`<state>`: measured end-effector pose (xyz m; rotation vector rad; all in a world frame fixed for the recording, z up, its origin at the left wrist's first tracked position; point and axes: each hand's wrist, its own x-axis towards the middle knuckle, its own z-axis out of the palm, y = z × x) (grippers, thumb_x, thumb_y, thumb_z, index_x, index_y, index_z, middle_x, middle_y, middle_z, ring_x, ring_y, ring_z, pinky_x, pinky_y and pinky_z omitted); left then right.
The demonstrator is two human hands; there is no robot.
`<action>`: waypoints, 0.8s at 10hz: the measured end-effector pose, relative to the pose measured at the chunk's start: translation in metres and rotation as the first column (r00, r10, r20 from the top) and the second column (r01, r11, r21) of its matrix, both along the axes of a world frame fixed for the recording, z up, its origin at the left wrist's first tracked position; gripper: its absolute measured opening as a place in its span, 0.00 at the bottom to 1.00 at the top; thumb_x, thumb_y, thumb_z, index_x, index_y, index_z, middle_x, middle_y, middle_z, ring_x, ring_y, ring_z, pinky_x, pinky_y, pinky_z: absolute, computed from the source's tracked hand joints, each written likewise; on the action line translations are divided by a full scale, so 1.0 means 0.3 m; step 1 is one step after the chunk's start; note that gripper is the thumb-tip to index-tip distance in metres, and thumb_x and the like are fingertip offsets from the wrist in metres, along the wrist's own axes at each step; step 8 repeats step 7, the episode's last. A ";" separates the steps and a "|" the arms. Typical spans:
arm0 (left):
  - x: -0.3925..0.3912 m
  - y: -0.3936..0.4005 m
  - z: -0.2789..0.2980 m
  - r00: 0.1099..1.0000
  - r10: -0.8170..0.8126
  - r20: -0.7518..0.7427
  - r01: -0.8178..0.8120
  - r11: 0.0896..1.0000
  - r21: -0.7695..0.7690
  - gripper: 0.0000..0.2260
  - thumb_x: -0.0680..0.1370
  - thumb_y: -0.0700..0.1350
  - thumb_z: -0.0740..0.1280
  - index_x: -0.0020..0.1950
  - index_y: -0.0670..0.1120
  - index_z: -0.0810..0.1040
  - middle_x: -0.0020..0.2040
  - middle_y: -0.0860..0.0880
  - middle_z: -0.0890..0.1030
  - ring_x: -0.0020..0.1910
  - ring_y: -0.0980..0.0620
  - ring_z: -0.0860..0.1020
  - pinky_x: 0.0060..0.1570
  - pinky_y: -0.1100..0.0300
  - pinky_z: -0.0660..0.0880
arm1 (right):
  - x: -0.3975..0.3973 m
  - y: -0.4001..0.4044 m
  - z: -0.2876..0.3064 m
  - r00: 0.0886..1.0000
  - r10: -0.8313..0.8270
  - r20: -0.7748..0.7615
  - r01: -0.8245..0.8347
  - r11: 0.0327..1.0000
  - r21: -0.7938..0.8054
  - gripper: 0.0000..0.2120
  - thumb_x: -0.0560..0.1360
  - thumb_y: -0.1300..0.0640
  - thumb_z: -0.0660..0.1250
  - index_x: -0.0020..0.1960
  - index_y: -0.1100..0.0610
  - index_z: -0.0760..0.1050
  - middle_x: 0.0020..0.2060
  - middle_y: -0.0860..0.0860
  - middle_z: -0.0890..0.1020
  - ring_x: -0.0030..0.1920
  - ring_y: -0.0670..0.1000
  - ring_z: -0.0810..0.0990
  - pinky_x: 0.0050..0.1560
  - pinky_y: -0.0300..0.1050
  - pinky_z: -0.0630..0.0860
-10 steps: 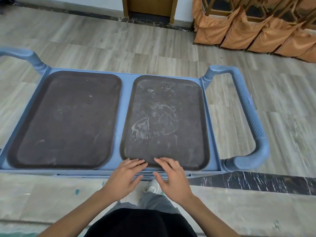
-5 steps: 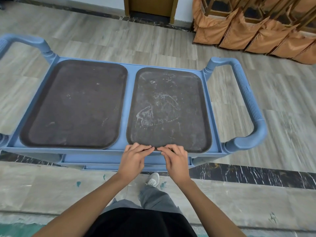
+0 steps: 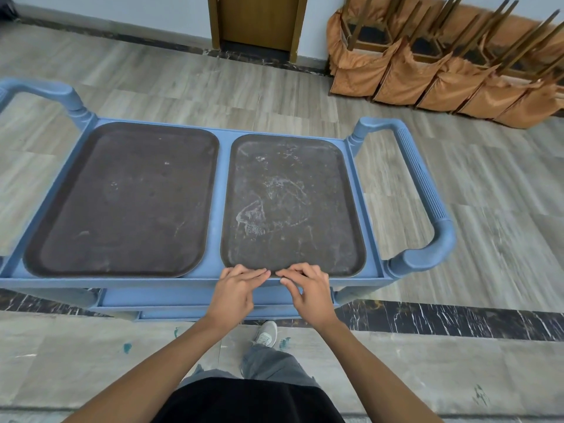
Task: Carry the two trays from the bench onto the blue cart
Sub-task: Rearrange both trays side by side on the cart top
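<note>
The right tray lies flat on the blue cart, beside the left tray. Both hands — left hand, right hand — rest loose fingertips on its near rim, gripping nothing. To finish well, nudge it squarely inside the cart's lip (gently). The cart's lower shelves are mostly hidden; the bench isn't visible.

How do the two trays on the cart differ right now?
The right tray shows heavy whitish scuffs; the left tray has only faint specks. The left hand and right hand touch the right tray's near edge; the left tray is untouched. Both are dark, rectangular, empty, flat on the blue cart.
</note>
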<state>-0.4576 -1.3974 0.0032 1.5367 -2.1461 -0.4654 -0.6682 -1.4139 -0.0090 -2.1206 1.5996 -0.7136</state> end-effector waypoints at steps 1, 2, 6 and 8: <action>-0.001 0.002 0.004 1.000 0.005 0.001 -0.005 1.000 0.003 0.30 0.65 0.24 0.71 0.62 0.47 0.84 0.57 0.53 0.86 0.48 0.49 0.82 0.49 0.55 0.72 | 0.005 0.006 -0.005 1.000 -0.014 0.023 0.015 1.000 -0.011 0.09 0.82 0.50 0.67 0.59 0.43 0.84 0.51 0.42 0.81 0.51 0.48 0.74 0.54 0.45 0.65; -0.005 0.002 -0.004 1.000 0.009 0.012 -0.008 0.999 -0.031 0.30 0.63 0.23 0.72 0.61 0.46 0.85 0.56 0.53 0.86 0.47 0.49 0.82 0.49 0.60 0.68 | 0.004 0.008 -0.009 1.000 -0.013 0.026 0.013 1.000 -0.020 0.09 0.82 0.50 0.68 0.59 0.43 0.84 0.50 0.42 0.81 0.51 0.47 0.74 0.54 0.44 0.65; 0.035 -0.020 0.041 0.984 -0.161 0.080 0.143 0.971 0.192 0.23 0.80 0.37 0.60 0.75 0.50 0.72 0.73 0.52 0.75 0.68 0.49 0.73 0.67 0.57 0.65 | -0.001 -0.006 0.059 0.990 0.057 -0.127 -0.043 0.992 0.115 0.13 0.82 0.48 0.66 0.63 0.47 0.84 0.55 0.46 0.83 0.55 0.52 0.76 0.57 0.48 0.70; 0.089 -0.042 0.122 0.968 -0.206 0.142 0.170 0.958 0.229 0.24 0.82 0.45 0.60 0.79 0.53 0.66 0.78 0.52 0.69 0.75 0.50 0.66 0.73 0.55 0.63 | -0.003 -0.064 0.171 0.965 0.177 -0.196 -0.109 0.944 0.313 0.16 0.84 0.46 0.61 0.60 0.52 0.84 0.55 0.52 0.85 0.57 0.56 0.79 0.59 0.49 0.72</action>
